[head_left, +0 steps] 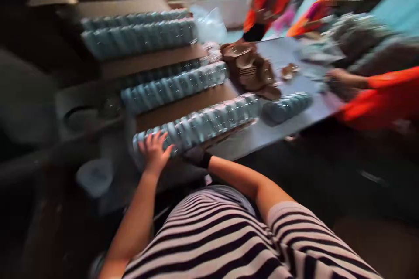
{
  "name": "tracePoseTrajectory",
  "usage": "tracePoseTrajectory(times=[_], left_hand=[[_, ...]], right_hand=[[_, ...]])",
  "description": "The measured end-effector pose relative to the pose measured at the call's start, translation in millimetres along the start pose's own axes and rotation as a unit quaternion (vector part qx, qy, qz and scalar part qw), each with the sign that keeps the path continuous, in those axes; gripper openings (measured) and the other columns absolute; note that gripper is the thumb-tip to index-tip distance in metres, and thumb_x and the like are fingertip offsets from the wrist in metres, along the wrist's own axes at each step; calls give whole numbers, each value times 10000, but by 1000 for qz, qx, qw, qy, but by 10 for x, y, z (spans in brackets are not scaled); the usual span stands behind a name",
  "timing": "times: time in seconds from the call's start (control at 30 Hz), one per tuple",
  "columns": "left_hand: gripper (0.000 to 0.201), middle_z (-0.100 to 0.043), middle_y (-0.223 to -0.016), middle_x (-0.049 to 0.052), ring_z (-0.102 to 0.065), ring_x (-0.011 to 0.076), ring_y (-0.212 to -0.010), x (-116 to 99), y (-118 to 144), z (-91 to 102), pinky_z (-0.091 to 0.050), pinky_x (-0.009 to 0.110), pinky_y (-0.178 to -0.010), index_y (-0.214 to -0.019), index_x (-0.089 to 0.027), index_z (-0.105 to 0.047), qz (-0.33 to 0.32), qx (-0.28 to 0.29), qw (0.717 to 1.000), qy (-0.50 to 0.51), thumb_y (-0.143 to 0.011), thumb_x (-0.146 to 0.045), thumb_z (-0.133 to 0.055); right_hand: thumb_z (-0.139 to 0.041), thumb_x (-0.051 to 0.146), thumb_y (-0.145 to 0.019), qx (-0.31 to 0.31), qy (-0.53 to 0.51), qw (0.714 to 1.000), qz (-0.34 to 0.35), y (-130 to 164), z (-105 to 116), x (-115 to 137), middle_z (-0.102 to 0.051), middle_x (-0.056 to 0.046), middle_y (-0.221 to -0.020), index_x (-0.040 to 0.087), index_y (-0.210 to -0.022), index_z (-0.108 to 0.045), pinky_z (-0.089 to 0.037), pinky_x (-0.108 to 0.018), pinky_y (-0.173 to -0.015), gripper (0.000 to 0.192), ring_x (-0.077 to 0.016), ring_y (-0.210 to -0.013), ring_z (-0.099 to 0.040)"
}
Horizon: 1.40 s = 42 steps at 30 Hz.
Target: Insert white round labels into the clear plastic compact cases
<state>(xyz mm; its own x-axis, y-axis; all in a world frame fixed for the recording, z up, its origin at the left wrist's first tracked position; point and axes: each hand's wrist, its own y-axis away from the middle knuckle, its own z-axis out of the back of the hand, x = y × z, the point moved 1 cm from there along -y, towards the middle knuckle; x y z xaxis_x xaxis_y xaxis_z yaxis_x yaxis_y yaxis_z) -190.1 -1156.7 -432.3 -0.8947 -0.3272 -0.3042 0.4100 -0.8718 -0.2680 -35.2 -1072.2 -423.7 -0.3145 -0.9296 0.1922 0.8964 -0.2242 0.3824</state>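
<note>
The picture is motion-blurred. A long stack of clear bluish plastic containers [209, 122] lies on its side across the near edge of a cardboard box [183, 107]. My left hand [153, 150] presses on the stack's near end with its fingers spread over it. In a dark glove, my right hand [196, 156] grips the stack from below, just right of the left hand. A shorter stack of the same containers [286, 107] lies on the grey table [262, 133] beyond the long one.
More long stacks [173, 87] [137, 37] fill cardboard boxes behind. A heap of brown trays [252, 69] sits mid-table. Another person's hand [337, 78] with an orange sleeve reaches in at right; other people stand at the far end. A pale bucket [94, 176] stands low left.
</note>
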Motion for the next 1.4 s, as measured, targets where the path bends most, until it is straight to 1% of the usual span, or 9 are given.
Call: tracePoseTrajectory(times=[0.2,0.4,0.5,0.63,0.77,0.9,1.0,1.23,1.4], left_hand=[[513,-482,-1513,38,-309,308,-1442,70,-106,59,-53,621,-1206,-1404,-321,-527,36,59,997,16,-910,-440,-595],[512,-394,-1572,57,-186,317,-1507,-209,-154,80,-61,609,-1208,-1422,-252,-502,-18,25,999,32,-929,-362,-584],[572,-391,-1574,68,-213,298,-1505,-383,-278,-39,-53,567,-1231,-1458,-237,-461,-52,64,996,26,-923,-404,-578],[599,-428,-1550,93,-316,295,-1464,-436,-366,-197,-68,583,-1224,-1480,-243,-431,-63,98,993,-5,-930,-451,-540],[612,-428,-1551,81,-315,285,-1465,-392,-344,-234,-73,570,-1227,-1482,-261,-426,-60,89,994,-14,-920,-469,-550],[611,-436,-1546,85,-337,287,-1452,-403,-325,-216,-64,557,-1233,-1473,-244,-444,-52,89,995,-7,-908,-431,-584],[609,-439,-1543,85,-339,283,-1451,-427,-325,-198,-68,556,-1234,-1471,-246,-447,-51,84,995,-4,-907,-424,-592],[614,-443,-1541,77,-328,276,-1460,-432,-287,-180,-54,540,-1243,-1473,-250,-445,-44,82,996,-10,-902,-412,-604],[570,-425,-1554,67,-273,273,-1489,-478,-245,-148,-51,551,-1244,-1472,-240,-445,-58,80,995,-7,-926,-359,-558]], right_hand=[[-381,220,-976,-56,4,997,-53,-9,-495,-143,-735,-158,-1030,144,-1166,-703,-408,-271,-677,381,-217,-865,-667],[-363,321,-975,-213,26,956,-199,-122,503,-780,-705,-150,-1128,184,-1202,-680,-441,-274,-770,413,-242,-994,-661],[-469,297,-919,-85,66,979,-176,-565,1052,-994,-711,-180,-1108,144,-1129,-720,-471,-297,-805,361,-261,-1014,-670],[-617,270,-837,91,104,984,-111,-1048,1381,-938,-711,-192,-1112,81,-1172,-705,-505,-305,-821,395,-259,-1013,-680],[-619,198,-837,116,171,978,-45,-1081,1449,-761,-703,-185,-1140,88,-1187,-694,-506,-384,-887,375,-292,-1077,-657],[-498,205,-914,-9,128,990,-51,-677,1267,-729,-717,-182,-1082,129,-1137,-708,-502,-407,-866,316,-313,-1065,-663],[-446,296,-941,-79,40,991,-97,-246,828,-705,-727,-148,-1033,197,-1174,-687,-504,-375,-819,349,-296,-992,-682],[-349,307,-971,-40,-50,988,-137,180,-341,-424,-701,-162,-1144,191,-1252,-647,-499,-386,-866,426,-306,-1058,-650],[-362,429,-981,-94,-65,982,-151,209,10,-696,-723,-120,-1101,218,-1167,-686,-496,-329,-823,428,-263,-1010,-671]])
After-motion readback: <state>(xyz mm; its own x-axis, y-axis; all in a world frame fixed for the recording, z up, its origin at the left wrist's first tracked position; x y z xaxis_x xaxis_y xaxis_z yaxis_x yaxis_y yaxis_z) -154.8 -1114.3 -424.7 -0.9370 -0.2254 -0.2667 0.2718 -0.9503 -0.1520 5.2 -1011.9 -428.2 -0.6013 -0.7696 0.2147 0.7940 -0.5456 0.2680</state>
